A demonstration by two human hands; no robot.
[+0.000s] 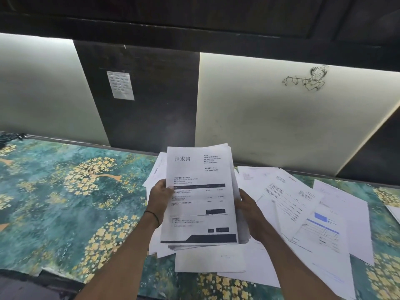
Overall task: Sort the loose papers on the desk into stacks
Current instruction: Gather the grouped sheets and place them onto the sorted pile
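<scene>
A bundle of printed sheets (200,198) is held up above the desk, its top page an invoice-like form with a dark band near the bottom. My left hand (160,199) grips the bundle's left edge, thumb on the front page. My right hand (249,211) grips its right edge from behind. Loose papers (303,211) lie overlapping on the desk to the right and under the bundle, one with blue printed blocks (322,219). A few more sheets (207,263) spread below the bundle toward me.
The desk is covered by a teal cloth with yellow flower trees (71,191), bare on the left half. Behind it stand pale lit panels (281,126) and a dark panel with a small taped note (120,85). Dark cables (10,138) lie at the far left.
</scene>
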